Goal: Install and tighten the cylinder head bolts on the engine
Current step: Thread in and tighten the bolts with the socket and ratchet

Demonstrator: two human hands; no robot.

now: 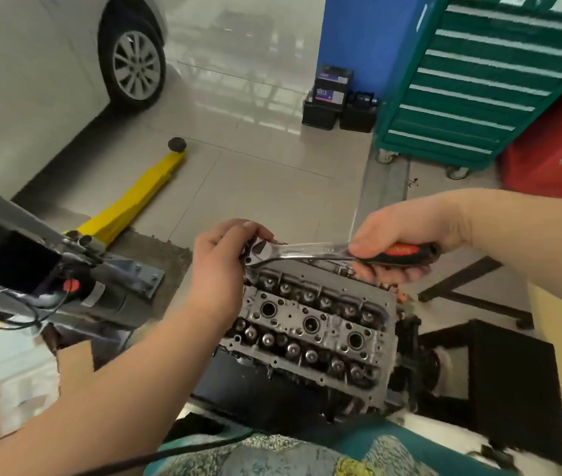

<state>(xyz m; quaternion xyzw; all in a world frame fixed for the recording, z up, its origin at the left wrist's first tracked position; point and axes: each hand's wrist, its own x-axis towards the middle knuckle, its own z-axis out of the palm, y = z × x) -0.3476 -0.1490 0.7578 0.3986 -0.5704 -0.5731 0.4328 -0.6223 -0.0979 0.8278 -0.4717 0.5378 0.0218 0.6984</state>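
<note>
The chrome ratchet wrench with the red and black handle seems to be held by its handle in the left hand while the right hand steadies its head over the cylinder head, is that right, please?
Not quite: the hands are swapped. The head view shows the right hand gripping the handle of the chrome ratchet wrench, while the left hand steadies its head over the grey metal cylinder head.

A car repair workshop: a car [32, 63] stands on the tiled floor [255, 159] far left, beside a yellow jack [135, 197]; a green tool cabinet [485, 77] far right.

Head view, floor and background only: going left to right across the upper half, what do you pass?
Car wheel → yellow floor jack → black batteries → green drawer cabinet → red cabinet.
</note>
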